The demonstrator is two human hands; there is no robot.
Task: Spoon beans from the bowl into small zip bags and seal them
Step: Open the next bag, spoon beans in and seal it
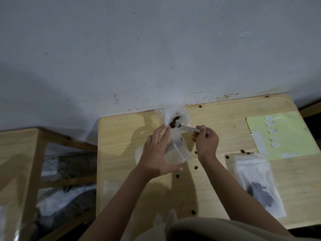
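My left hand [156,152] holds a small clear zip bag [177,150] upright above the wooden table [121,136], fingers pinching its top edge. My right hand [205,141] grips a white plastic spoon [189,128] whose scoop carries dark beans [173,124] at the bag's mouth. Behind the spoon lies a large crumpled clear plastic bag [172,113] with beans inside, against the wall. No bowl is clearly visible. A filled zip bag [257,185] with dark beans lies flat at the right.
Several loose beans [196,167] are scattered over the table. A yellow-green sheet [286,133] with white labels lies at the far right. An empty flat bag [111,190] lies at the near left. A wooden frame [34,153] stands left of the table.
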